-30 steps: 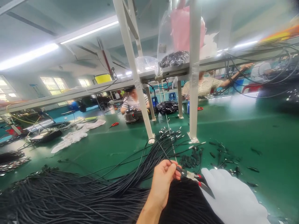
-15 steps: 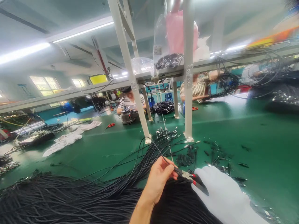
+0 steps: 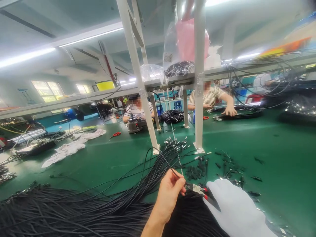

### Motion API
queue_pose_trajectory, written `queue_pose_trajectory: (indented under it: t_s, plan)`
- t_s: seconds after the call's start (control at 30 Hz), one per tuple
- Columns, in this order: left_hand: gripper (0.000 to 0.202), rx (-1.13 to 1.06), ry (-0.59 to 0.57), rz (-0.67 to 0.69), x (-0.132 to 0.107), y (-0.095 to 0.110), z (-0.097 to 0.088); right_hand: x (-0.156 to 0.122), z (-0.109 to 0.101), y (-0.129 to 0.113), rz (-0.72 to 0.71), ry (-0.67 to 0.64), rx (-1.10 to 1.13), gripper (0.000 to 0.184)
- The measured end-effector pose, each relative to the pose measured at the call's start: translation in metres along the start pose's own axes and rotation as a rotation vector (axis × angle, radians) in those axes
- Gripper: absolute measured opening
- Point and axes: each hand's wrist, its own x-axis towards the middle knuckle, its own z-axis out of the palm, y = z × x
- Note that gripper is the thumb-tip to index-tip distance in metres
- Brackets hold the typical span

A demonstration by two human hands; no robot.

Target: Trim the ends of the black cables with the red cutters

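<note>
Bare, my left hand (image 3: 171,187) pinches a black cable (image 3: 166,160) between thumb and fingers near its end. My right hand (image 3: 237,207), in a white glove, is closed round pliers (image 3: 197,189) with red-and-black handles. The metal jaws of the pliers meet the cable's end just right of my left fingertips; exactly what they grip is too small to tell. A bundle of black cables (image 3: 145,177) runs from the table middle toward me, with bright metal plug ends (image 3: 176,144) at its far side. Below my hands lies a large pile of black cables (image 3: 74,214).
Small black pieces (image 3: 228,164) are scattered on the green table (image 3: 278,148) at the right. Shelf posts (image 3: 198,125) rise from the table. A white cloth (image 3: 74,146) and red-handled scissors (image 3: 115,134) lie left. Two co-workers sit opposite; one person's hand (image 3: 230,109) rests on coiled cables.
The co-worker at the right has lowered the cable coil onto the table. My hands keep nearly the same pose, with the pliers still at the cable's end; the view has shifted slightly.
</note>
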Motion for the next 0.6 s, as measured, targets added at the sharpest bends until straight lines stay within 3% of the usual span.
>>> queue_pose_trajectory:
  t_s: [0.2, 0.6]
  plan:
    - [0.03, 0.048, 0.043, 0.006, -0.002, 0.002, 0.003, -0.006, 0.004, 0.004, -0.019, -0.028, -0.064, 0.014]
    - [0.032, 0.023, 0.105, 0.035, -0.001, -0.013, 0.009, -0.012, 0.014, 0.004, -0.049, -0.072, -0.207, 0.021]
